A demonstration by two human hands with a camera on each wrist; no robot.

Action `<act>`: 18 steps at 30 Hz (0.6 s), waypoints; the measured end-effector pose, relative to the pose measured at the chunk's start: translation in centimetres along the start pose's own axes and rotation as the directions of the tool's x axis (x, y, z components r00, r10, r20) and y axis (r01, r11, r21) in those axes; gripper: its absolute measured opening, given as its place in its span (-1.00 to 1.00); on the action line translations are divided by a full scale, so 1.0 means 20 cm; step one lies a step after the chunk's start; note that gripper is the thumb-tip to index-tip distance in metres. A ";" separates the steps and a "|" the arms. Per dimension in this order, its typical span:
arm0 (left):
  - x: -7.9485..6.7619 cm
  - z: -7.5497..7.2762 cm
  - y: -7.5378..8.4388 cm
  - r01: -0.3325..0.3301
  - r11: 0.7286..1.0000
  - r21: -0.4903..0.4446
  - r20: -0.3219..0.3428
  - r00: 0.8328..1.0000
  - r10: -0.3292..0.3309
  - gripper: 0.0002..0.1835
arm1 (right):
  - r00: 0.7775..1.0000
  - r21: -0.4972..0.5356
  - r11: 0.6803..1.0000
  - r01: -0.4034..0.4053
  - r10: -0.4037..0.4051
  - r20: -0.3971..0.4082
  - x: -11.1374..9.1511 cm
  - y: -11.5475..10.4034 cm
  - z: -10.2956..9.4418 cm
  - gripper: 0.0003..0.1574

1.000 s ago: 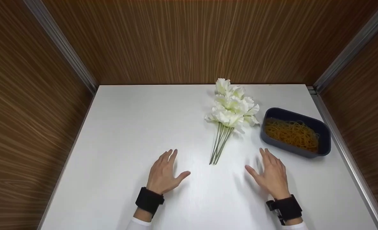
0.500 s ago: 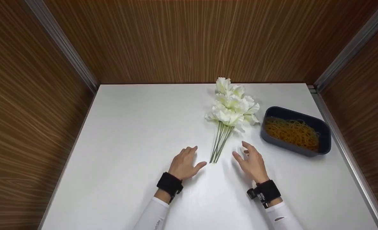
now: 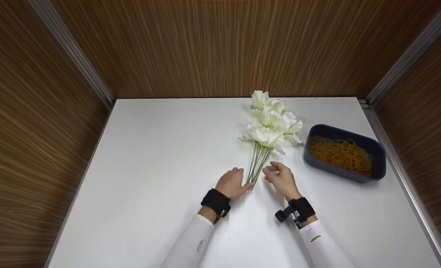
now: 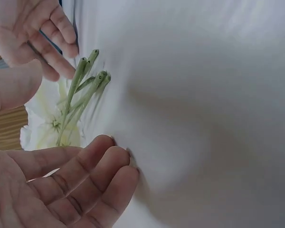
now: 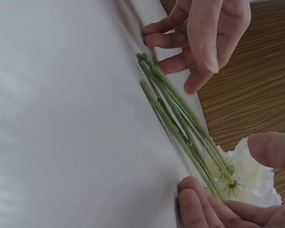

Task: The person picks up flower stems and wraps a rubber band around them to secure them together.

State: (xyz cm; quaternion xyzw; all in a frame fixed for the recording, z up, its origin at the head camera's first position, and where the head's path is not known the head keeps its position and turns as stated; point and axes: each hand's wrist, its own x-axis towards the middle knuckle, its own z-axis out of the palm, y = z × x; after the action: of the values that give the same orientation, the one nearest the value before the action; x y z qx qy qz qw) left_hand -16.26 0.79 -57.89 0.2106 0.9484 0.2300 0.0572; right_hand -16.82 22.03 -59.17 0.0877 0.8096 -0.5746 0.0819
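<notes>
A bunch of white flowers (image 3: pixel 270 124) with thin green stems (image 5: pixel 180 118) lies on the white table, blooms away from me. My left hand (image 3: pixel 233 184) is at the left of the stem ends, fingertips low by the table. Its thumb overlaps the stems in the head view, while the left wrist view shows the thumb (image 4: pixel 16 85) raised apart from the fingers. On the other side of the stems is my right hand (image 3: pixel 283 180), its fingers loosely bent. In the right wrist view its fingertips (image 5: pixel 192 187) are right beside the stems, thumb spread away. Neither hand grips the flowers.
To the right of the flowers stands a dark blue-grey tub (image 3: pixel 345 175) holding many tangled orange-yellow rubber bands (image 3: pixel 339 156). Wood-grain panels (image 3: pixel 220 48) wall the table (image 3: pixel 149 149) at the back and both sides.
Both hands have moved inward and forward from either side to the stems. The right hand's fingers are more bent than before. The flowers and tub have stayed in place.
</notes>
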 end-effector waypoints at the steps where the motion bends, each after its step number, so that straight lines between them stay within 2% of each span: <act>1: 0.01 0.00 0.01 0.003 1.000 -0.004 0.008 1.000 -0.003 -0.38 | 1.000 0.036 0.999 -0.016 0.016 0.009 0.01 0.00 0.01 -0.18; 3: 0.03 0.00 0.02 0.018 0.999 -0.030 0.041 0.999 -0.016 -0.43 | 0.999 0.105 0.994 -0.044 0.042 0.024 0.02 -0.01 0.03 -0.19; 9: 0.07 0.03 0.02 0.021 0.990 -0.140 0.059 0.998 -0.013 -0.66 | 0.994 0.261 0.960 -0.106 0.093 0.060 0.05 -0.02 0.08 -0.23; 18: 0.08 0.05 0.03 0.024 0.985 -0.170 0.068 0.998 -0.012 -0.72 | 0.984 0.309 0.941 -0.135 0.092 0.152 0.07 -0.03 0.12 -0.40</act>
State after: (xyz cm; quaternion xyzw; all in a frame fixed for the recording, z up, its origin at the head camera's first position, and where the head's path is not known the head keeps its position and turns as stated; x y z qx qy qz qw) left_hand -17.36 2.28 -58.53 0.2039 0.9246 0.3028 0.1088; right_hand -18.28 19.75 -59.79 0.1072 0.6924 -0.6966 0.1544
